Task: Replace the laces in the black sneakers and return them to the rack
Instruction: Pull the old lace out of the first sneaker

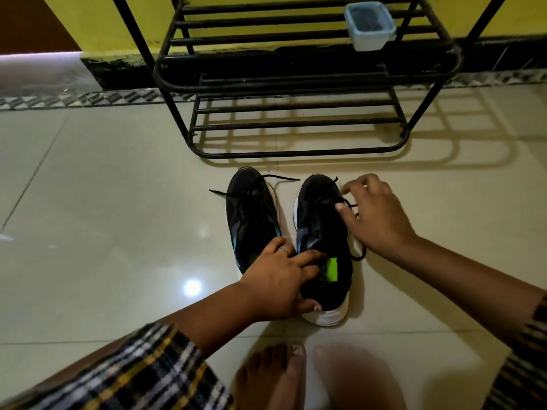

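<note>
Two black sneakers with white soles stand side by side on the tiled floor, toes pointing at the rack. The left sneaker (250, 211) has loose black lace ends spread out near its toe. My left hand (281, 279) grips the heel collar of the right sneaker (321, 229), fingers reaching inside beside a green insole label. My right hand (376, 214) rests over that shoe's right side, thumb and fingers pinching its black lace (352, 206), which loops down on the floor beside the shoe.
A black metal shoe rack (296, 128) stands against the yellow wall just beyond the sneakers, its lower shelves bare. A small pale blue plastic container (370, 25) sits on an upper shelf. My bare feet (310, 377) are on the floor below the shoes.
</note>
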Demonstrator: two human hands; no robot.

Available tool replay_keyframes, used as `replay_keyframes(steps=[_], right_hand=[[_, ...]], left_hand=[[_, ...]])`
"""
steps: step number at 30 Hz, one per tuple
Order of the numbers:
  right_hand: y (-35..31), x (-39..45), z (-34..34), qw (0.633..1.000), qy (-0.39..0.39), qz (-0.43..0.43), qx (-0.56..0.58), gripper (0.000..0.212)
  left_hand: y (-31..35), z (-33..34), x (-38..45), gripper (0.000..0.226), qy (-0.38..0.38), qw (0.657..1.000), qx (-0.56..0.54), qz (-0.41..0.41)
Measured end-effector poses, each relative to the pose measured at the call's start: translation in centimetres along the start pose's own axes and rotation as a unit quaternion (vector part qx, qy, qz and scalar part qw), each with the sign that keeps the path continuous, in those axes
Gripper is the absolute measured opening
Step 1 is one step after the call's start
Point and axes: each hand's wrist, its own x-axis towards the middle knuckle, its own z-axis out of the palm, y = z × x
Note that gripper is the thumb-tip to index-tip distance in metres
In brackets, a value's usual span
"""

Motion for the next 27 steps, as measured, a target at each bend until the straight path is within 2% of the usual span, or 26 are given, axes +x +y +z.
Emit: replay_keyframes(steps=[2, 4, 6, 9, 12, 15, 18, 23, 27], right_hand=[[-0.9, -0.4, 0.5, 0.995, -0.022, -0.076, -0.058, 0.034], [-1.2, -0.9, 1.3, 0.986, -0.058, -0.113, -0.106, 0.033], [-1.1, -1.3, 1.6, 0.984, -0.069, -0.12, -0.109, 0.029], [-0.7, -1.1, 1.4, 0.99, -0.082, -0.105, -0.055, 0.022], [-0.4, -0.1, 0.8, 0.992, -0.102, -0.056, 0.044, 0.011], [-0.1, 0.7, 0.4, 0.989, -0.086, -0.012, 0.12, 0.004], [0.6, 1.3, -0.2, 0.985, -0.063, 0.029, 0.155, 0.01], [3.9, 1.4, -0.8, 0.977, -0.029, 0.122, 0.17, 0.007], [6.9, 1.2, -0.2, 0.93, -0.013, 0.249, 0.27, 0.012]], left_hand=[[0.0, 0.0, 0.0, 0.064, -0.001, 1.0, 0.002, -0.002], [0.0, 0.0, 0.0, 0.064, -0.001, 1.0, 0.005, -0.003], [0.0, 0.0, 0.0, 0.063, 0.0, 1.0, 0.007, -0.001], [0.0, 0.1, 0.1, 0.063, 0.0, 1.0, 0.004, -0.002], [0.1, 0.1, 0.0, 0.062, 0.005, 1.0, -0.002, -0.004], [0.2, 0.1, -0.1, 0.062, 0.011, 1.0, -0.007, -0.008], [0.2, 0.2, -0.1, 0.061, 0.011, 1.0, -0.004, -0.009], [0.1, 0.1, 0.0, 0.06, 0.004, 1.0, -0.011, -0.009], [0.1, 0.1, 0.0, 0.06, 0.002, 1.0, -0.014, -0.009]])
